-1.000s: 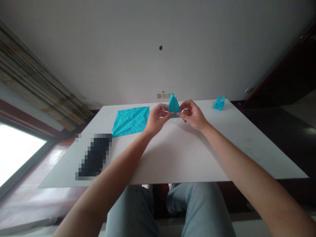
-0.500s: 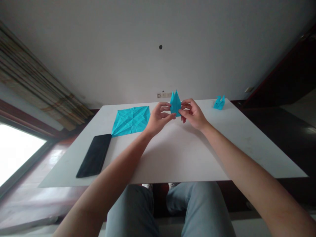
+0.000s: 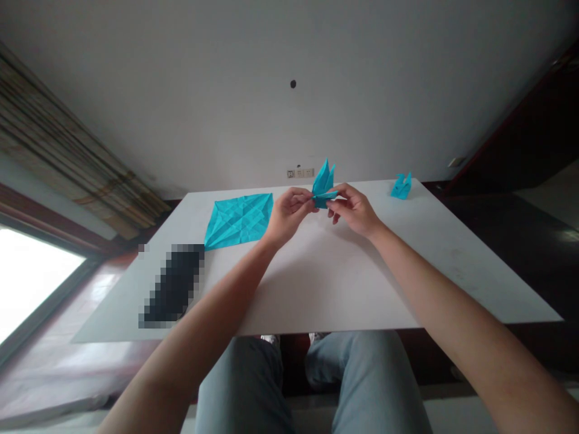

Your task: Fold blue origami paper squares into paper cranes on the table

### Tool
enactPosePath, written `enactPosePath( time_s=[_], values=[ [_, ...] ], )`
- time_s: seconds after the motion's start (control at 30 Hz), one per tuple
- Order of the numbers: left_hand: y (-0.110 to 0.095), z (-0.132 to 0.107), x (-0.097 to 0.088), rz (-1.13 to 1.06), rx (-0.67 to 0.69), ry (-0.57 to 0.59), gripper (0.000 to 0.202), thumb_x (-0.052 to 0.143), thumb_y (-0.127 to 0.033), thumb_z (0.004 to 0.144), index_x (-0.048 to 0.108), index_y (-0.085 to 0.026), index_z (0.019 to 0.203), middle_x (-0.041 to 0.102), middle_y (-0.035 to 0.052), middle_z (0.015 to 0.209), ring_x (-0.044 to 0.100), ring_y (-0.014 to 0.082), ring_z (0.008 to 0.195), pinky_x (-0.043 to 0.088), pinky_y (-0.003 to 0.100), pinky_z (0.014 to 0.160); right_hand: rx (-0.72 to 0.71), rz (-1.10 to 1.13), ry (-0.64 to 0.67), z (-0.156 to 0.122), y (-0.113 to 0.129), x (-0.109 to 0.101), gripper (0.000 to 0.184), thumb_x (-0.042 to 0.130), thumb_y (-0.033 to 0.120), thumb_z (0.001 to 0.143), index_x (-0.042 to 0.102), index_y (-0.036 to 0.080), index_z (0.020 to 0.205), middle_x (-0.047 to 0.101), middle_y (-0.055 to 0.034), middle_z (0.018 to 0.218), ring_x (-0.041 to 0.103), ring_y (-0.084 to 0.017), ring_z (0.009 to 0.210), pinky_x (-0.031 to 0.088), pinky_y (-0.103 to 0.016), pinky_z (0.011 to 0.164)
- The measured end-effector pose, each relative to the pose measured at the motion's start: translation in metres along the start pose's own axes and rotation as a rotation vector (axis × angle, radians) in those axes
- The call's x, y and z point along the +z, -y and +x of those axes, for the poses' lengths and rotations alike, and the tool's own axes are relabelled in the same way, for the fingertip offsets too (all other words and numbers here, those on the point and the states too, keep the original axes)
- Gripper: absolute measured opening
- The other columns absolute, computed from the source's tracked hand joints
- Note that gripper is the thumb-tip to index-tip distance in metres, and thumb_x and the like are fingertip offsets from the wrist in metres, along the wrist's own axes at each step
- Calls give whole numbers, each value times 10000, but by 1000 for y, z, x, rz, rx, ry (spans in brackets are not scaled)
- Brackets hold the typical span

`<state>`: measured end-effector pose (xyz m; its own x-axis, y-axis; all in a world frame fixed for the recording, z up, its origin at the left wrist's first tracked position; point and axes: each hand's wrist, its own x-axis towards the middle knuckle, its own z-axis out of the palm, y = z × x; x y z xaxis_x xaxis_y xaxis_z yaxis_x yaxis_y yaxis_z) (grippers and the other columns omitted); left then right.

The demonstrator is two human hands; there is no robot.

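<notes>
A folded piece of blue origami paper (image 3: pixel 324 179) is held up between my two hands above the far part of the table. Two points stick upward from it, and one flap is bent down toward me. My left hand (image 3: pixel 293 212) pinches its left side between thumb and fingers. On the other side, my right hand (image 3: pixel 354 211) grips the right edge, thumb in front and fingertips partly behind the paper. Parts of the lower folds are covered by my fingers.
A creased blue sheet (image 3: pixel 242 220) lies flat on the white table (image 3: pixel 335 283), left of my hands. Nearer on the left is a dark, pixelated flat object (image 3: pixel 174 286). A finished blue origami figure (image 3: pixel 401 186) stands at the far right. Behind the table rises a wall with sockets (image 3: pixel 300 173).
The front flap of the folded paper has come down toward me, so its two upright points now show behind it. Both hands stay in nearly the same place.
</notes>
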<state>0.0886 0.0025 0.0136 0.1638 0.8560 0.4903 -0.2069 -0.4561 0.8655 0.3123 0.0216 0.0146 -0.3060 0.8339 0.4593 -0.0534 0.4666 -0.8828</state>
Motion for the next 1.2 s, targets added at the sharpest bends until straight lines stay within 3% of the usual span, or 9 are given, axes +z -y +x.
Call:
enactPosePath(
  time_s=[0.2, 0.3, 0.43, 0.6, 0.8, 0.9, 1.03, 1.13, 1.2],
  values=[
    [-1, 1, 1, 42, -9, 4, 365, 947, -519, 900, 763, -224, 1013, 809, 38, 1008, 790, 165, 856, 691, 350, 856, 24, -25, 31, -2, 6, -1, 292, 859, 546, 949, 798, 270, 1022, 703, 19, 828, 663, -141, 650, 598, -294, 569],
    [-2, 0, 0, 63, -66, -11, 279, 847, -482, 969, 828, -209, 1022, 825, 53, 994, 786, 180, 901, 681, 347, 880, 35, -64, 40, -3, 10, -1, 248, 783, 495, 988, 840, 254, 1007, 734, -18, 876, 700, -170, 722, 619, -319, 609],
    [-1, 0, -1, 24, -85, -2, 334, 873, -522, 965, 842, -199, 1047, 831, 64, 1017, 781, 184, 920, 664, 343, 888, 31, -78, 43, -4, 12, 1, 266, 805, 510, 985, 822, 261, 1079, 739, -18, 931, 701, -167, 735, 596, -300, 589],
    [6, 2, -2, -26, -85, 31, 492, 1024, -583, 827, 781, -210, 1038, 783, 33, 963, 750, 149, 887, 635, 295, 842, 31, 56, -54, -2, 11, 3, 634, 963, 607, 836, 610, 341, 1290, 738, 42, 1022, 671, -131, 662, 546, -265, 539],
    [9, 0, -1, -17, -125, 30, 561, 1029, -632, 801, 736, -205, 1019, 806, 46, 1050, 783, 167, 916, 653, 334, 884, 69, 73, 65, -1, 10, 1, 518, 934, 667, 878, 627, 271, 1008, 668, 44, 812, 626, -127, 624, 563, -286, 579],
    [11, -1, 0, 2, -136, 31, 560, 1001, -652, 830, 757, -204, 1062, 835, 70, 1120, 807, 188, 950, 653, 360, 932, 82, 84, 87, -2, 11, 2, 494, 906, 692, 902, 687, 261, 1007, 715, 15, 852, 651, -144, 671, 585, -309, 623],
    [9, 1, 0, 93, -89, 30, 567, 891, -746, 911, 782, -202, 1029, 842, 80, 1028, 813, 240, 1031, 638, 397, 1019, 67, -1, 49, -2, 12, 3, 497, 846, 734, 939, 787, 258, 1071, 759, -18, 913, 627, -151, 685, 558, -326, 636],
    [4, 0, 2, 164, -78, 34, 605, 763, -809, 989, 795, -205, 980, 838, 91, 1023, 802, 264, 1083, 631, 391, 1007, 18, -136, 7, -1, 13, 2, 454, 870, 699, 933, 824, 275, 1088, 733, -20, 907, 602, -166, 715, 504, -326, 626],
    [3, -2, 4, 132, -87, 71, 590, 817, -787, 962, 791, -201, 1017, 838, 94, 1039, 807, 262, 1072, 636, 383, 982, -28, -188, -9, 0, 13, 2, 409, 889, 665, 924, 831, 283, 1057, 717, -32, 964, 611, -182, 779, 493, -331, 645]
  ],
)
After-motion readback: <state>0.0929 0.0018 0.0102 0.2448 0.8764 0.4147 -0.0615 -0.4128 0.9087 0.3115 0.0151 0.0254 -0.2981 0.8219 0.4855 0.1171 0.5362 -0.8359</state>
